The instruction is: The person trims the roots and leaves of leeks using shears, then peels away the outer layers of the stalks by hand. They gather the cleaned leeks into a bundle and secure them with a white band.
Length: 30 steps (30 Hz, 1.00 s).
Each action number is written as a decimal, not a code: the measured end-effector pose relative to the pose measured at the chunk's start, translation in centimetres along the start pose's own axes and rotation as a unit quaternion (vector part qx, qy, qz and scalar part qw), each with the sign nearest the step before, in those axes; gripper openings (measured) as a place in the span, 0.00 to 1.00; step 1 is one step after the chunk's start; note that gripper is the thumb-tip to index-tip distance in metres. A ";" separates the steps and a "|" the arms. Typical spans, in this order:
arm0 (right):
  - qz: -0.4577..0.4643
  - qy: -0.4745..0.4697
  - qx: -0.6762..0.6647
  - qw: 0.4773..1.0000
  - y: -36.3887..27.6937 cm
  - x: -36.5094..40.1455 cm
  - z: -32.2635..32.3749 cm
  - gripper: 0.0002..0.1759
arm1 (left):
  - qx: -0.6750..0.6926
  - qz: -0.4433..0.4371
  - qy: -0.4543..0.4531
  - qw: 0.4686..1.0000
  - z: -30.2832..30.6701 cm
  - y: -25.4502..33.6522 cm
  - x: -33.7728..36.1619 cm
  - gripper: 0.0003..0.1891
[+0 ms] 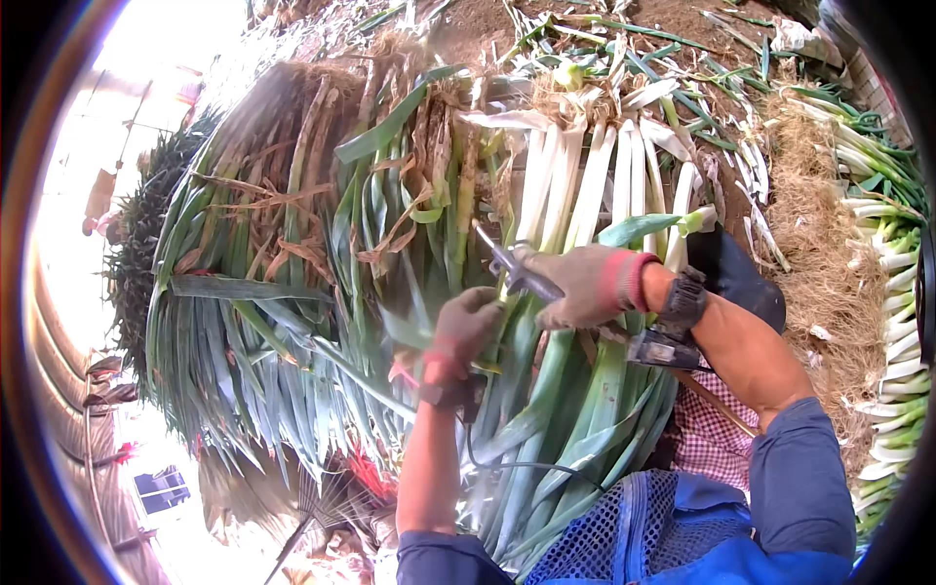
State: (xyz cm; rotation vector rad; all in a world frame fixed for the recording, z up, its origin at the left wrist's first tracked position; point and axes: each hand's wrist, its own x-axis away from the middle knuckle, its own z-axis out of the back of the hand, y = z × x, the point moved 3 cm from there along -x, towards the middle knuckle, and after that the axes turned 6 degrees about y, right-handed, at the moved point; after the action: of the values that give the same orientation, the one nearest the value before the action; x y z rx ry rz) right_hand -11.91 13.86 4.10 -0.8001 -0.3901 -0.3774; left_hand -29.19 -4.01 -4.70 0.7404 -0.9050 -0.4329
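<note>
A big bundle of leeks [546, 409] lies across my lap, white stalks [585, 185] pointing away and green leaves towards me. My left hand [464, 327], in a grey glove with a pink cuff, is closed around a few green leaves in the middle of the bundle. Just to the right, my right hand [583, 285], gloved the same way, grips a slim metal tool [512, 265] whose pointed tip rests against the stalks. A black band sits on each wrist.
A large heap of leeks with dry brown outer leaves [283, 224] fills the left. More trimmed leeks [892, 292] lie stacked at the right edge beside dry straw-like peelings [819, 234]. Loose leaves litter the soil at the top. A thin black cable [526, 466] runs below my left wrist.
</note>
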 end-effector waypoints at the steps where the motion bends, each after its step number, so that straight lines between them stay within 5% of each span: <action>1: -0.027 0.000 -0.016 0.999 -0.5 -0.2 0.6 0.51 | 0.019 -0.006 0.051 0.998 0.4 -0.8 -0.8 0.14; 7: 0.036 -0.045 -0.012 0.998 -1.8 -2.4 -0.5 0.51 | -0.128 -0.157 0.299 0.933 3.9 -2.2 -2.6 0.13; 9: -0.050 -0.010 0.013 0.999 -1.3 -3.7 0.4 0.52 | -0.210 -0.204 0.317 0.902 4.5 -1.2 -2.6 0.13; 13: 0.023 -0.047 0.023 0.998 -1.9 -3.6 -0.9 0.49 | -0.194 -0.253 0.333 0.887 4.2 -0.1 -1.9 0.11; 15: -0.060 -0.048 0.029 0.997 -1.5 -4.7 0.4 0.47 | -0.198 -0.302 0.278 0.890 2.5 1.4 -2.0 0.09; 20: -0.095 0.090 0.044 0.990 1.8 -9.6 3.3 0.49 | -0.197 -0.227 0.182 0.936 -0.5 1.9 -4.2 0.09; 23: -0.112 0.125 0.042 0.985 3.1 -12.2 4.8 0.47 | -0.301 -0.264 0.212 0.891 -1.1 1.7 -6.4 0.16; 30: -0.133 0.181 -0.010 0.974 6.6 -16.5 7.0 0.34 | -0.482 -0.180 0.247 0.821 -0.9 3.4 -10.5 0.25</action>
State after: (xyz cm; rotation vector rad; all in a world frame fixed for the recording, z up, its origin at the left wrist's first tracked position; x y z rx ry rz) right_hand -24.43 26.29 -3.28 -0.6825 -0.1501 -0.7665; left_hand -34.22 5.21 -8.31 0.0408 0.0258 -0.8925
